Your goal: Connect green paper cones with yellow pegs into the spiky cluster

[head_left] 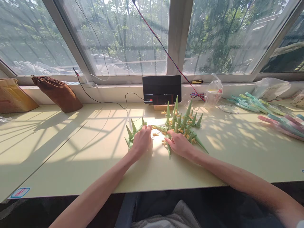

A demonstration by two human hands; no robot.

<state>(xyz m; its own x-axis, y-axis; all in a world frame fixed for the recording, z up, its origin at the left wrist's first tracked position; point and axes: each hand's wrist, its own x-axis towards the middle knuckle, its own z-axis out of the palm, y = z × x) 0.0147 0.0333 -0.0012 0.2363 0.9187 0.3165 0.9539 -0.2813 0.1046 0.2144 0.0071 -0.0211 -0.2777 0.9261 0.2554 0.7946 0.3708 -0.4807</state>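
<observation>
My left hand (142, 138) has its fingers curled down beside a small group of green cone-shaped pieces (129, 133) on the table. What is between its fingertips is hidden. My right hand (180, 143) is closed, thumb and fingers around a green cone piece (169, 150) that points toward me. This hand is at the near edge of a larger pile of green cone pieces (185, 118), some upright and some lying down. Small yellow pegs (163, 143) stick out among them. A loose yellow peg (155, 134) lies between my hands.
Behind the pile a black tablet (161, 87) leans on a small stand. A brown drawstring pouch (58, 95) and a cardboard box (16, 96) are at the left. Bagged coloured pieces (282, 123) and a plastic-wrapped cup (213, 93) are at the right. Cables run along the windowsill.
</observation>
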